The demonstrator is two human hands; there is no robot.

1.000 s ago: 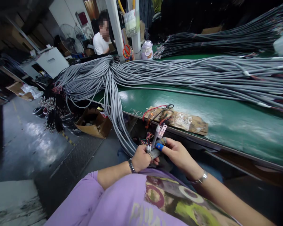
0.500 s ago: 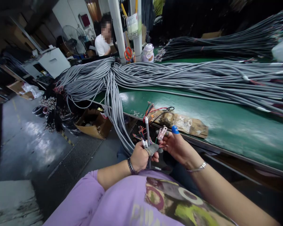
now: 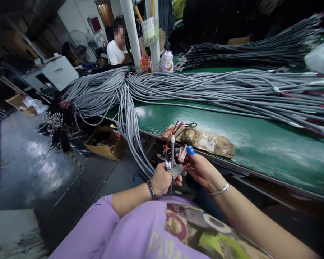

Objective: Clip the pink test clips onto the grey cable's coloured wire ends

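Note:
My left hand [image 3: 163, 180], a grey cover on its thumb, is closed around several grey cables [image 3: 172, 151]. Their white-banded ends stick up, with thin coloured wires [image 3: 166, 151] fanning out. Just to the right, my right hand [image 3: 202, 169] holds a small pink plastic tool [image 3: 182, 154] between its fingers and its blue-covered thumb. The tool sits close beside the upright cable; whether it touches a wire I cannot tell. Reddish wire ends [image 3: 187, 167] show by the right palm. Behind, on the bench edge, lies a taped wooden board [image 3: 213, 142].
A green bench [image 3: 248, 126] carries a long bundle of grey cables [image 3: 205, 84], some hanging over its edge [image 3: 129, 122]. Black cables [image 3: 240, 54] lie at the back. A cardboard box [image 3: 108, 144] stands below on the left. Another person [image 3: 115, 52] sits beyond the post [image 3: 155, 46].
My right hand has moved left, towards the cables, and its blue-covered thumb has come down against the pink tool. The upright cable end in my left hand has shifted slightly right.

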